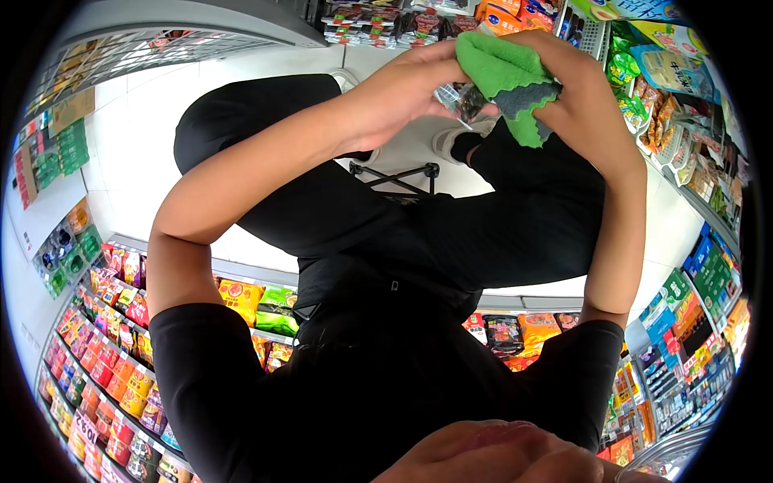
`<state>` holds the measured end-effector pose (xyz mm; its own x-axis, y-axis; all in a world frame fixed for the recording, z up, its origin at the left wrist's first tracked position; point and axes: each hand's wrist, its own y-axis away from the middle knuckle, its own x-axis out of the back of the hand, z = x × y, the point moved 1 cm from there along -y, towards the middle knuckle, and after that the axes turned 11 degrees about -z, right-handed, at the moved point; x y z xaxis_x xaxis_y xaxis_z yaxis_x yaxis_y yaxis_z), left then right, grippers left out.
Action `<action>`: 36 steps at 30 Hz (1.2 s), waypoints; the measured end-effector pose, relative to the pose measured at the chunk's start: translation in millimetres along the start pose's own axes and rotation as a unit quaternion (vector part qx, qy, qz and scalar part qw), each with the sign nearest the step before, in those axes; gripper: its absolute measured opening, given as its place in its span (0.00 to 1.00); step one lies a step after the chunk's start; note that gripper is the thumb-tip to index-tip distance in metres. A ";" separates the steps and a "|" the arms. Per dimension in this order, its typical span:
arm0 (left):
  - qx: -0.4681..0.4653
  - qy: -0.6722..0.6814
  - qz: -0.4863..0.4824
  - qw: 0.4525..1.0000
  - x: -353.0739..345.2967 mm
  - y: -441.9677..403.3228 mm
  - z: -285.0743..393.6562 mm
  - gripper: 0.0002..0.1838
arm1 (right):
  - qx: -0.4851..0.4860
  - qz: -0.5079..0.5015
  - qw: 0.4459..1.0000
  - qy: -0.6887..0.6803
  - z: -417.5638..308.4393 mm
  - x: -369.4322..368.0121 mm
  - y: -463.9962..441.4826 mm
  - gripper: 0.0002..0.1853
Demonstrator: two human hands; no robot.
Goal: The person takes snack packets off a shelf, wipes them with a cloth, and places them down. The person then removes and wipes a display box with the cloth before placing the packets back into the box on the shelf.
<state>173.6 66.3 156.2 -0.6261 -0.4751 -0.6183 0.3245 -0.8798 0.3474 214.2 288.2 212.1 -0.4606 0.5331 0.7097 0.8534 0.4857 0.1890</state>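
Note:
My left hand (403,92) is closed on a small clear packet (463,102) with dark contents, held upper centre in front of the shelf. Beside it, my right hand (576,101) grips a green cloth (499,64) with a grey underside. The cloth's upper end reaches over to the fingertips of my left hand, and its lower corner hangs down near the packet. Some of the fingers of my right hand are hidden behind the cloth.
Snack packets (419,28) fill a shelf straight ahead. More bagged goods (660,72) line the right side. A wire rack (161,48) stands at upper left. Between my legs is a folding stool frame (394,175). Shelves of snacks (105,358) run behind me.

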 end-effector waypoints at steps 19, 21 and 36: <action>-0.017 0.021 -0.012 1.000 3.0 -0.5 -0.1 0.22 | -0.044 -0.018 0.999 0.026 10.7 1.6 3.3 0.31; -0.014 0.022 -0.016 1.000 3.9 -1.1 -0.2 0.22 | -0.058 0.004 0.998 0.036 13.2 0.1 6.8 0.31; -0.021 0.078 -0.021 0.996 0.1 -0.3 4.6 0.19 | -0.060 0.026 0.996 0.063 14.4 0.4 9.2 0.32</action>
<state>170.2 66.6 159.3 -0.5221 -0.4324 -0.7351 0.3319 -0.8970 0.2919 218.4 302.8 204.3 -0.3872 0.4610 0.7984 0.9019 0.3693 0.2242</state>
